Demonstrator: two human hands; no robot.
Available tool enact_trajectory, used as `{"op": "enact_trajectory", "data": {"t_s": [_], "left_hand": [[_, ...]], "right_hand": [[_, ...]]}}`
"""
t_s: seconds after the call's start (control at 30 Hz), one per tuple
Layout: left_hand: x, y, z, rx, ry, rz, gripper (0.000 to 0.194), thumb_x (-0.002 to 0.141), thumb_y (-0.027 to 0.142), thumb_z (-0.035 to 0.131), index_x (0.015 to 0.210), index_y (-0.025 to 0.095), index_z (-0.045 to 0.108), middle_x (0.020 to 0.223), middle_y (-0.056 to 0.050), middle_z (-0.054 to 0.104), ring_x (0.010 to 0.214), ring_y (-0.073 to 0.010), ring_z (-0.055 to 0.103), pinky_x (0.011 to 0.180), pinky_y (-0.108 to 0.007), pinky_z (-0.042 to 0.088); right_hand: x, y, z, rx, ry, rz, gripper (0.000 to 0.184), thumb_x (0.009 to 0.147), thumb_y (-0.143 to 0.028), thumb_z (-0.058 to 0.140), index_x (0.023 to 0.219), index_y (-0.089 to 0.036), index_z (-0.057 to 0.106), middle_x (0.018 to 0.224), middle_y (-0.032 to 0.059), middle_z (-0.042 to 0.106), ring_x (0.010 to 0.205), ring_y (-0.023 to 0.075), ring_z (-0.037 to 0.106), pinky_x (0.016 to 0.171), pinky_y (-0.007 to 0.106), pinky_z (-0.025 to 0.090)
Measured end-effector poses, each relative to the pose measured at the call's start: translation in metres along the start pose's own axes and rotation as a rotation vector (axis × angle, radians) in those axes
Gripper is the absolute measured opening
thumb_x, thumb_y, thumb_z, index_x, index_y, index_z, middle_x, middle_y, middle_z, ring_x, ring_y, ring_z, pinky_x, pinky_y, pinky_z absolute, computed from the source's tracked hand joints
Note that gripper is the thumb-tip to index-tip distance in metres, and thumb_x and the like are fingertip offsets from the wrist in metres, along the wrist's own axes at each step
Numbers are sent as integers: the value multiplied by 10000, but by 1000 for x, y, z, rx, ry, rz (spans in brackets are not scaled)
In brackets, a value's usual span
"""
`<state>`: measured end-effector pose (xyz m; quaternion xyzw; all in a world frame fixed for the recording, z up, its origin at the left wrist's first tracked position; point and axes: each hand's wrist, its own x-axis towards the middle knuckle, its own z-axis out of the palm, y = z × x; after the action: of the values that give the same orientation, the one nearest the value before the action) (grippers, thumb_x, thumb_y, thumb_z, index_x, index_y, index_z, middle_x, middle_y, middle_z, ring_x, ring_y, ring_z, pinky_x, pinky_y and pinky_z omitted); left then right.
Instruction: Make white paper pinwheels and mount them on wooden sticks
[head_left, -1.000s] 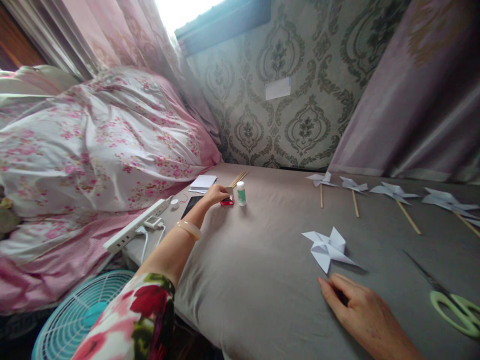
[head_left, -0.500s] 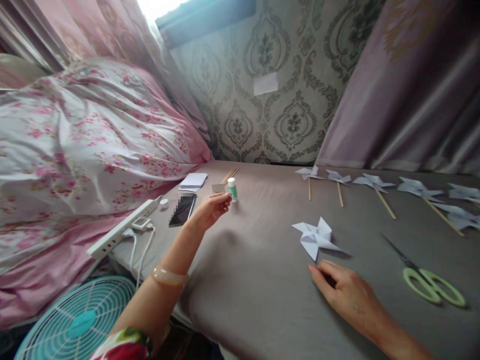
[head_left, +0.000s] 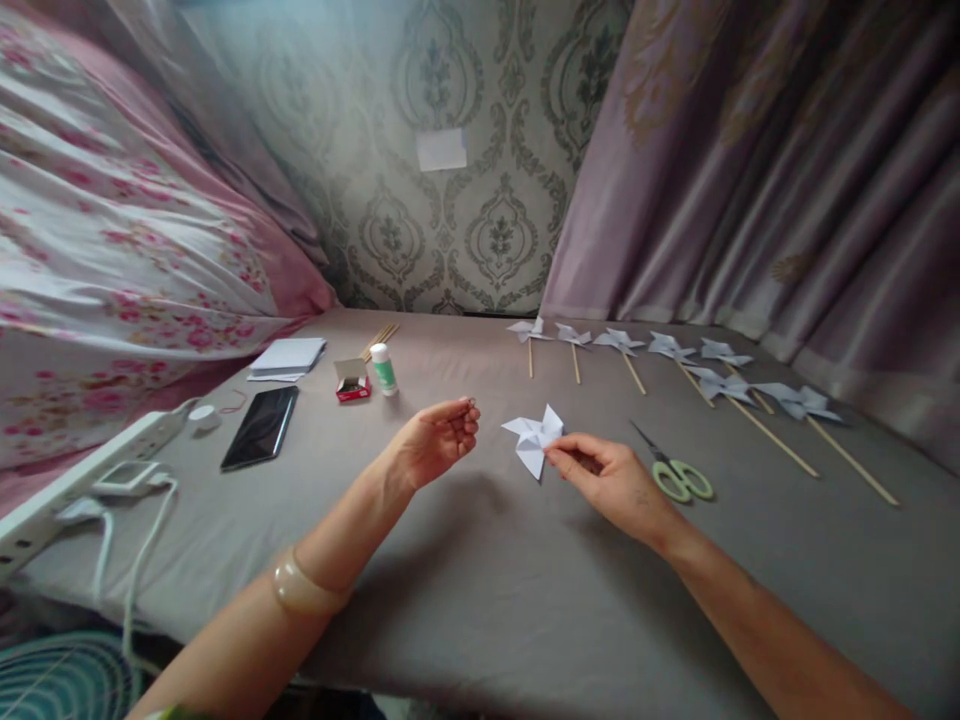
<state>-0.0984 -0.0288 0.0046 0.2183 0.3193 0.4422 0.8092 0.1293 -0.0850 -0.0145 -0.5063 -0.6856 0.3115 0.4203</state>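
Open red box [head_left: 352, 387] toward the far left corner of the grey cloth [head_left: 510, 610], left hand [head_left: 436, 440] half-curled, thumb and forefinger pinching a tiny object [head_left: 472, 402] too small to identify, paper pinwheel [head_left: 532, 438] mid-cloth, right side pinched by the right hand [head_left: 611, 482], grip best kept light to spare the folds.

no readable text, green label on the white bottle [head_left: 383, 371] and markings on the red box [head_left: 351, 394] too small to read
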Motion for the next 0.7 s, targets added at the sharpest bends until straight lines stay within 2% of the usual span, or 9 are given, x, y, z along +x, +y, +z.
{"op": "enact_trajectory", "data": {"t_s": [0.1,0.23,0.4,0.53,0.63,0.7], "left_hand": [[6,-10,11,17,12,-43,149,829,79,535,706,104,616,645,-23,596,539,-62,532,524,-156,449],[15,-25,26,116,-5,-76,141,826,91,564,704,92,636,647,-18,597,538,-51,528,524,-153,424],[31,-39,33,289,-28,19,90,738,151,687,693,80,653,627,-7,571,538,-45,495,499,-158,358],[44,-43,34,488,-75,75,206,642,263,772,694,94,665,581,6,539,542,-57,468,514,-181,326],[54,-40,36,698,-151,148,233,658,332,745,692,114,670,627,-4,578,567,-70,466,551,-204,334],[63,-34,36,875,-163,236,229,711,353,686,707,124,677,681,-20,621,598,-86,483,573,-216,343]], "right_hand": [[12,-2,0,77,5,23,243,790,-383,607,901,-190,703,841,41,707,742,165,626,684,284,487],[28,-6,6,103,64,-9,230,771,-351,626,922,-192,693,815,33,699,723,156,614,650,278,483],[34,-2,13,92,136,-40,165,760,-315,631,855,-187,675,807,30,697,706,145,607,624,259,460],[32,8,12,90,176,-18,136,763,-312,621,800,-185,654,755,18,693,673,139,611,629,255,459],[33,16,5,61,170,-9,141,775,-315,599,790,-183,646,752,20,693,683,143,618,627,252,458],[35,24,-4,12,172,9,141,778,-310,588,799,-183,646,757,21,691,696,149,621,620,251,454]]}}
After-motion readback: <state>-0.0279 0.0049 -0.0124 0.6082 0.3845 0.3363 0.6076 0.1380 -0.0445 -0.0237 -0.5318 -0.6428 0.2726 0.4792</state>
